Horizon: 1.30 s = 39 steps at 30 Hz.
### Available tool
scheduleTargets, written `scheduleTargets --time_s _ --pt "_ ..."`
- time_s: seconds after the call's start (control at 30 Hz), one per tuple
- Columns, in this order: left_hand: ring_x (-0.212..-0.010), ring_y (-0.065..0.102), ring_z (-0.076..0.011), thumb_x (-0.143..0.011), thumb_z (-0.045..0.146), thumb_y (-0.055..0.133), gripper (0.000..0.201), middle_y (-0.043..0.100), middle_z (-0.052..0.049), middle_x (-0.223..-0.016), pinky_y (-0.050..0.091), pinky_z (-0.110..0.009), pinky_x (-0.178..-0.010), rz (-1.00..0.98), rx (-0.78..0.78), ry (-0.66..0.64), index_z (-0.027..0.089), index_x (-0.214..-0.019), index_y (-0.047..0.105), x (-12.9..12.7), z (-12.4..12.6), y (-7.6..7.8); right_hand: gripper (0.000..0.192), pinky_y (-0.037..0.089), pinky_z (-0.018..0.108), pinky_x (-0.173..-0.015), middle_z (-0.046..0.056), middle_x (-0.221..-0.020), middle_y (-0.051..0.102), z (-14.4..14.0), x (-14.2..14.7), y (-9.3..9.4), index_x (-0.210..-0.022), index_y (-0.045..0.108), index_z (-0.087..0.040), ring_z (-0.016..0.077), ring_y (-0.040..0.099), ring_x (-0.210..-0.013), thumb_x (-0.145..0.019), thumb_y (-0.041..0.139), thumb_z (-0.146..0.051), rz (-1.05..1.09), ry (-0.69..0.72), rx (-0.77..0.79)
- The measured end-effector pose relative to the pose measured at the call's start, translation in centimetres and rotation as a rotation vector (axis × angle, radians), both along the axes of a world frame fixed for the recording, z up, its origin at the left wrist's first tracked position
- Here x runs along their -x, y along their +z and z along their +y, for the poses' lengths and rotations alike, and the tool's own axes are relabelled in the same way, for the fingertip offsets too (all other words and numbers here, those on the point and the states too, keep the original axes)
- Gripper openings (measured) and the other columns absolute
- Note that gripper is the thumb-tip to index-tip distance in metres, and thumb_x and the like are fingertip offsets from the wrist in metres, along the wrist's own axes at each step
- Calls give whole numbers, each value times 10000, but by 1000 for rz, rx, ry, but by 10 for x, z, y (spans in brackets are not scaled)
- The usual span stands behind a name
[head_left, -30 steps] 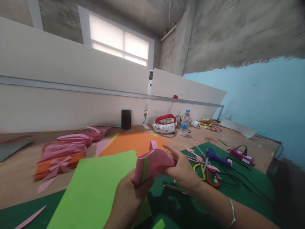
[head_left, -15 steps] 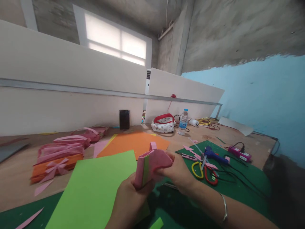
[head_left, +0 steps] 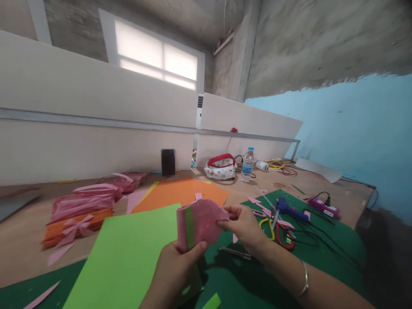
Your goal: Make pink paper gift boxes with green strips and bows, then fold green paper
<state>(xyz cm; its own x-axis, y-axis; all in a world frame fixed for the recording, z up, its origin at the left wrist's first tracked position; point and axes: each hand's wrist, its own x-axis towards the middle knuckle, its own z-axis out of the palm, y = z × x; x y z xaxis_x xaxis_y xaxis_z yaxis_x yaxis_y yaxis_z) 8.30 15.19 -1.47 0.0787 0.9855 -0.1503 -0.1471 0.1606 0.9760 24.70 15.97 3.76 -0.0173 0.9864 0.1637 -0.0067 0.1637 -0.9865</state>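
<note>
Between my hands is a folded pink paper piece (head_left: pixel 206 219) with a green strip down its left part and a small pink tab at the top. My left hand (head_left: pixel 180 266) grips its lower left edge, thumb in front. With a pinch of thumb and fingers, my right hand (head_left: pixel 244 225) holds its right edge. Below it lie a bright green sheet (head_left: pixel 131 253) and the dark green cutting mat (head_left: pixel 244 283). A thin metal tool, perhaps tweezers (head_left: pixel 236 252), lies on the mat under my right hand.
Right on the mat are scissors (head_left: pixel 285 240) with red and yellow handles, a blue glue gun (head_left: pixel 291 209) and pink scraps. Behind stand a water bottle (head_left: pixel 247 165), a white pouch (head_left: pixel 220 167) and a phone (head_left: pixel 168 162). Folded pink paper pieces (head_left: pixel 85 204) lie left, orange sheets (head_left: pixel 183 193) centre.
The pink paper piece has turned so its broad face shows more, and sits slightly further left. My right hand has shifted to its right edge. The metal tool is more visible.
</note>
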Motion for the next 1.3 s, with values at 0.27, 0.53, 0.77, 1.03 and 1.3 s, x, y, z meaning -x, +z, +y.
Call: scheduleTargets --time_s 0.27,0.53,0.77,1.03,1.3 --pt "-366 457 -113 -543 383 772 308 616 -33 -460 316 -219 -358 -54 19 -30 108 -662 697 -7 -12 9 393 495 284 -701 47 -886 693 -9 9 -1 -980 628 -144 183 629 -789 -620 733 -261 -62 28 -68" --pt "-561 601 -176 -506 430 790 376 677 -30 -572 457 -253 -531 -75 -34 23 138 -725 702 -3 -13 27 63 392 231 -577 -21 -656 558 -19 9 -2 -726 605 -147 122 481 -610 -668 613 -127 -416 -93 -328" --pt "-495 562 -131 -479 409 810 375 622 0 -538 451 -241 -526 -158 37 16 129 -682 665 1 -11 28 321 425 320 -809 77 -972 630 -24 3 -2 -1075 615 -185 195 544 -902 -782 522 -91 -684 -115 -716" --pt "-491 518 -87 -517 298 796 277 549 52 -517 457 -206 -529 -304 98 59 160 -676 616 -1 -14 31 480 470 387 -781 146 -1166 600 -23 11 -9 -1285 489 -231 256 576 -986 -840 568 -395 -1082 -9 -1034" --pt "-449 522 -84 -574 170 672 250 600 29 -556 415 -196 -468 -321 122 54 165 -810 590 -6 -18 23 415 486 323 -675 132 -965 710 -30 13 -13 -1242 517 -138 231 664 -794 -857 564 -287 -998 -117 -996"
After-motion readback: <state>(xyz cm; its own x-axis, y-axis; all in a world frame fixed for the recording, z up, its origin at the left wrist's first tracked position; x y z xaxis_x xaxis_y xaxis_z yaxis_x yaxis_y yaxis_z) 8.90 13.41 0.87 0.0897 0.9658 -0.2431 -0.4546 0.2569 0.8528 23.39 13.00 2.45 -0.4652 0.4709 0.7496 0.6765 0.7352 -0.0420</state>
